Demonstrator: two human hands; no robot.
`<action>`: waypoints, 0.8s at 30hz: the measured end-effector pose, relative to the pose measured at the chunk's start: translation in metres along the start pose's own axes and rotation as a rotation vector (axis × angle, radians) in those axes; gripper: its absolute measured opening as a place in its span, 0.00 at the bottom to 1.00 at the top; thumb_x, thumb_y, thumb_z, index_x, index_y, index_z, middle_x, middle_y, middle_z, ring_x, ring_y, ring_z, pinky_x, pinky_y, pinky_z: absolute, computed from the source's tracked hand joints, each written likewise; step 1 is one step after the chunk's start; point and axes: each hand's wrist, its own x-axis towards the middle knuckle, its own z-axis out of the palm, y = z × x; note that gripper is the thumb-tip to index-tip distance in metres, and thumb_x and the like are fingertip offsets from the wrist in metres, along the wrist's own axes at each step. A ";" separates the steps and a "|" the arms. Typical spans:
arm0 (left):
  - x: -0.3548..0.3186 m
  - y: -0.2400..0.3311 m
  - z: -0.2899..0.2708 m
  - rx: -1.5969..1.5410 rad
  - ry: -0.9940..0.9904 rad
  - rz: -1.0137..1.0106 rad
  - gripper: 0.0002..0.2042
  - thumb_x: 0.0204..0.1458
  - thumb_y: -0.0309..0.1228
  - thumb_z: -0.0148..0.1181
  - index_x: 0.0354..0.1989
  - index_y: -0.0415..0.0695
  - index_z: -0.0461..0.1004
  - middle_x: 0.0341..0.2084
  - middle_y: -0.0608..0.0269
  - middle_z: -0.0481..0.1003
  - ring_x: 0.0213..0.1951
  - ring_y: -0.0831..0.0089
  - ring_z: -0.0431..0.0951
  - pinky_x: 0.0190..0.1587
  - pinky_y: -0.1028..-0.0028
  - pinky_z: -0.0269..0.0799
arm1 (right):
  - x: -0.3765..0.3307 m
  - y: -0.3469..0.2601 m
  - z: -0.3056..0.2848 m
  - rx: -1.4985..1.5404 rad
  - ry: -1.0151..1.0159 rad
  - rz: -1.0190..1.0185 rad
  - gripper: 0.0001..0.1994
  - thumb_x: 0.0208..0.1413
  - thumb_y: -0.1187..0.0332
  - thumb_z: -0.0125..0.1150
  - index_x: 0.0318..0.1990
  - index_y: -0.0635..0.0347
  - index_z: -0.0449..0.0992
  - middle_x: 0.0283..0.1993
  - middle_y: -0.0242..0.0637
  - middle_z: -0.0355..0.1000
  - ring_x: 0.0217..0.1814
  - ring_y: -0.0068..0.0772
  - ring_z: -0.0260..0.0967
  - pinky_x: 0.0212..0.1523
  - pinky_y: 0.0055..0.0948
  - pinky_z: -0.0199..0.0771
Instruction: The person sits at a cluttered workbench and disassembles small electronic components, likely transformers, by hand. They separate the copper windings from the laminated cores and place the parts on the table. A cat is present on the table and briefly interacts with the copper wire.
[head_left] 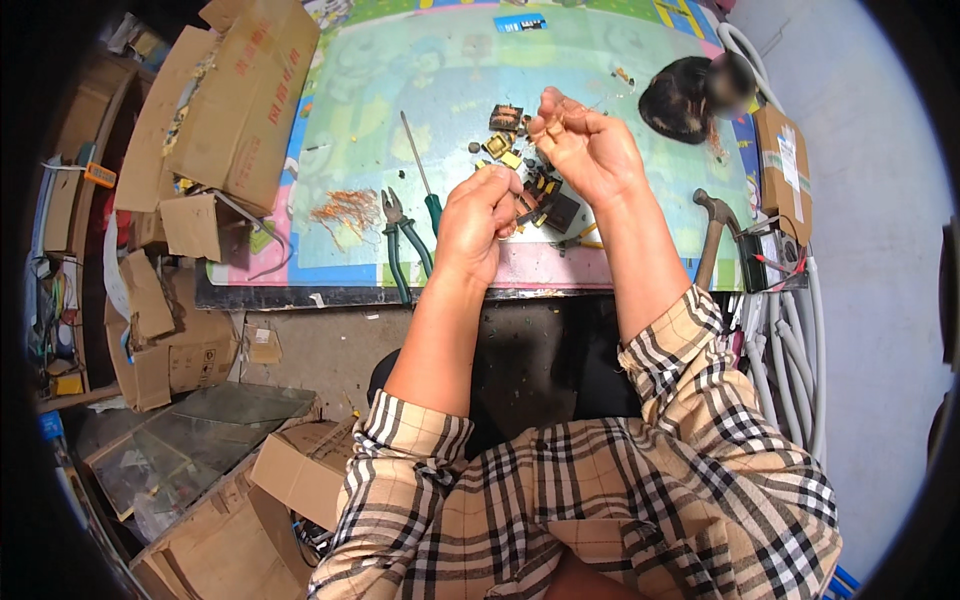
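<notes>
My left hand [472,222] is closed, its thumb and fingers pressed together over the near middle of the table. What sits between those fingers is mostly hidden. Raised a little to the right, my right hand [592,148] has curled fingers, with fine copper wire [600,104] showing at the fingertips. Between and beyond the hands lie small transformer parts: a dark core with a copper winding [506,117], a yellow bobbin [497,146] and a dark block [562,212]. Left of my left hand are a screwdriver [432,207] and green-handled pliers [393,222].
A tangle of copper wire [345,214] lies left of the pliers. A hammer [712,235] and a meter-like box [768,258] are at the right edge. A dark hairy shape [675,100] rests at the far right. A large carton [240,110] stands on the left.
</notes>
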 end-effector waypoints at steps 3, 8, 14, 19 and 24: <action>-0.003 0.001 0.001 0.019 -0.006 -0.014 0.12 0.61 0.34 0.47 0.28 0.42 0.70 0.09 0.74 0.55 0.15 0.81 0.52 0.22 0.79 0.51 | -0.011 0.004 0.007 -0.075 -0.064 -0.047 0.23 0.51 0.85 0.45 0.57 0.76 0.57 0.49 0.50 0.65 0.53 0.42 0.65 0.59 0.41 0.67; -0.009 -0.001 0.003 0.240 0.040 0.046 0.12 0.60 0.33 0.48 0.26 0.43 0.70 0.10 0.75 0.55 0.16 0.83 0.50 0.22 0.79 0.48 | -0.013 0.010 0.009 -0.134 -0.125 -0.019 0.19 0.53 0.80 0.56 0.53 0.72 0.63 0.43 0.41 0.67 0.42 0.30 0.67 0.52 0.36 0.69; -0.017 0.010 -0.001 0.302 0.059 -0.037 0.11 0.59 0.32 0.49 0.25 0.43 0.71 0.11 0.76 0.57 0.17 0.84 0.51 0.22 0.79 0.47 | 0.002 -0.023 -0.007 0.080 0.011 -0.131 0.05 0.61 0.70 0.54 0.38 0.62 0.67 0.27 0.30 0.62 0.18 0.16 0.50 0.24 0.20 0.56; -0.010 0.004 -0.017 0.052 0.148 0.107 0.10 0.60 0.31 0.48 0.30 0.40 0.72 0.13 0.74 0.58 0.18 0.84 0.52 0.23 0.80 0.46 | -0.009 -0.016 0.008 0.009 0.085 -0.144 0.08 0.63 0.66 0.51 0.33 0.60 0.67 0.24 0.29 0.61 0.17 0.16 0.47 0.20 0.20 0.50; -0.005 0.013 -0.037 -0.095 0.433 0.248 0.11 0.62 0.31 0.45 0.32 0.41 0.72 0.13 0.72 0.59 0.19 0.83 0.55 0.26 0.80 0.48 | -0.013 0.025 0.038 0.011 0.148 -0.242 0.13 0.64 0.61 0.49 0.29 0.57 0.66 0.22 0.29 0.59 0.16 0.19 0.46 0.18 0.21 0.49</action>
